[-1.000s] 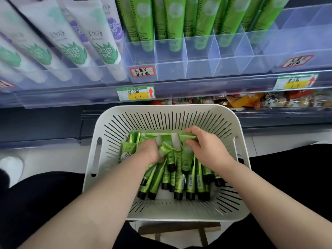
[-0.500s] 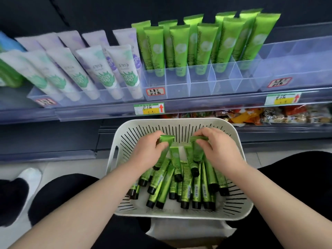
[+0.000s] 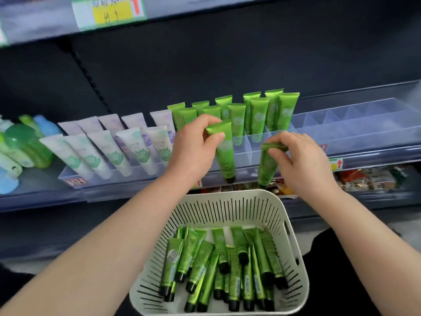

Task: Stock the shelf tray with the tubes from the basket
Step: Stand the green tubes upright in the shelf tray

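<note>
The person is in the middle of a transfer, with a tube in each hand carried up to the shelf and not yet set down. The left hand [image 3: 193,147], at about eleven o'clock from the basket, has its thumb and fingertips closed in a pinch on the flat crimped end of a green tube [image 3: 225,156], which hangs black cap down. The right hand [image 3: 303,165], at about one o'clock, has its fingers curled over the crimped end of a second green tube [image 3: 267,169], which also hangs cap down and leans a little to the left. Both tubes hang in front of the clear shelf tray [image 3: 341,124]. As far as I can tell, neither is in a cell yet. Standing green tubes [image 3: 257,115] fill the back cells at twelve o'clock, while the front cells behind the hands and the run of cells towards two o'clock look empty. The slotted white basket [image 3: 205,213] sits at six o'clock with plenty of loose tubes [image 3: 227,265] lying in it, so I judge the job is well short of done. Next, each tube must be lifted over the front wall, lined up with one narrow empty cell and lowered cap first until it stands. A tilted tube could catch a divider or knock its neighbours. At nine o'clock stand white and lilac tubes [image 3: 127,147], which play no part here.
</note>
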Available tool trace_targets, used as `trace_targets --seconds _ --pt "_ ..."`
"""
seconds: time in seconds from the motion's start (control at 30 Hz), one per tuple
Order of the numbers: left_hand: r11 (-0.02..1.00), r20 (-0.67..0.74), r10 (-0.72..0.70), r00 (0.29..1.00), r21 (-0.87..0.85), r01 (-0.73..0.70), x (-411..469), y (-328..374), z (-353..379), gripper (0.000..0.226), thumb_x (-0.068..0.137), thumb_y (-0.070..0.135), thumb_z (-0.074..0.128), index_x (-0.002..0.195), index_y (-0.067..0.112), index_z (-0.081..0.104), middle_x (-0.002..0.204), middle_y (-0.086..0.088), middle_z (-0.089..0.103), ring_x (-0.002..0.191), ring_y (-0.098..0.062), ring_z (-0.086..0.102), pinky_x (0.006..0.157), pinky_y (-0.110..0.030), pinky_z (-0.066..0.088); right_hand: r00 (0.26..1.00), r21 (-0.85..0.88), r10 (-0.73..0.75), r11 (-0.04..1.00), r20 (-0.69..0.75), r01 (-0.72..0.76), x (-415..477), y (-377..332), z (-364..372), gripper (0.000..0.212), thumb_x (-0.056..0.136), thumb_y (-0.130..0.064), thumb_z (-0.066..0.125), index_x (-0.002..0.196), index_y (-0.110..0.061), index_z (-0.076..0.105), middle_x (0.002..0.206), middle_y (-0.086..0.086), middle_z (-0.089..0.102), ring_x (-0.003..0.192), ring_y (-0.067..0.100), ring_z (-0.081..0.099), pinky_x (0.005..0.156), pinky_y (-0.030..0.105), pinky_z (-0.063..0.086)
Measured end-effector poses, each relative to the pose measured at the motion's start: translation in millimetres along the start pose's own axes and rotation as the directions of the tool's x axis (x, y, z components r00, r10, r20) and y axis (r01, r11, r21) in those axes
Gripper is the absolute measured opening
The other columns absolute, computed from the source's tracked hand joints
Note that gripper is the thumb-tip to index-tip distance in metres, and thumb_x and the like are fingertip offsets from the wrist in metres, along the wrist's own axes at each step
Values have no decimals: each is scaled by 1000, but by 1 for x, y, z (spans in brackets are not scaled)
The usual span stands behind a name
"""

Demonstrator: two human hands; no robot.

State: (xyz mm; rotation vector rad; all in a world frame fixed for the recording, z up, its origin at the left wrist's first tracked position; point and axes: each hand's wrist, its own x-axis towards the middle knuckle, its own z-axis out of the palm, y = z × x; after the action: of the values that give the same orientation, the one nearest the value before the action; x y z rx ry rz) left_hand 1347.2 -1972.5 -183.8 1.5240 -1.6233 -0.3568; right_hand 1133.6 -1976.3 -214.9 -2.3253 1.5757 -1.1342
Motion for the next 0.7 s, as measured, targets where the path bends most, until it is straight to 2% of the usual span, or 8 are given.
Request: trace_targets --seconds 0.13,0.23,0.37,0.43,0.53,0.7 --pt "999 -15 33 999 1 -33 31 30 20 21 90 19 63 110 25 63 81 0 65 79 -22 64 76 -41 55 997 -41 60 997 -41 -61 16 13 -16 12 92 -19 56 102 -21 63 89 -9 51 93 21 51 67 30 34" --pt "999 -28 43 999 33 -42 50 44 37 15 91 20 61 106 24 63 85 2 65 77 -19 63 75 -37 53 993 -57 98 993 -61 -102 25 20 -25 13 92 -19 56 102 -22 63 92 -7 52 95 22 51 66 31 36" --pt "996 -42 44 998 74 -41 72 56 60 14 93 18 59 106 24 62 86 4 63 75 -13 57 67 -27 40 989 -64 122 990 -81 -128 34 27 -34 14 93 -20 55 105 -23 63 92 -9 50 94 20 51 66 31 36" --pt "995 -33 42 999 93 -38 80 59 70 15 93 17 58 106 23 61 90 2 64 79 -16 55 68 -28 40 990 -50 116 991 -84 -120 38 27 -37 15 94 -20 54 106 -23 63 92 -9 49 93 21 51 68 32 40" --pt "991 -3 28 1000 134 -27 87 56 84 14 93 17 58 105 24 61 84 1 62 72 -16 53 67 -31 44 990 -37 105 993 -96 -109 45 26 -38 15 93 -21 54 106 -23 63 91 -8 50 90 21 51 70 34 43" --pt "983 33 11 999 181 -17 92 39 100 17 93 17 58 109 24 59 77 -1 57 66 -19 52 62 -32 44 989 -12 105 994 -106 -106 52 30 -38 15 94 -21 54 105 -23 63 91 -10 49 92 18 50 71 31 40"
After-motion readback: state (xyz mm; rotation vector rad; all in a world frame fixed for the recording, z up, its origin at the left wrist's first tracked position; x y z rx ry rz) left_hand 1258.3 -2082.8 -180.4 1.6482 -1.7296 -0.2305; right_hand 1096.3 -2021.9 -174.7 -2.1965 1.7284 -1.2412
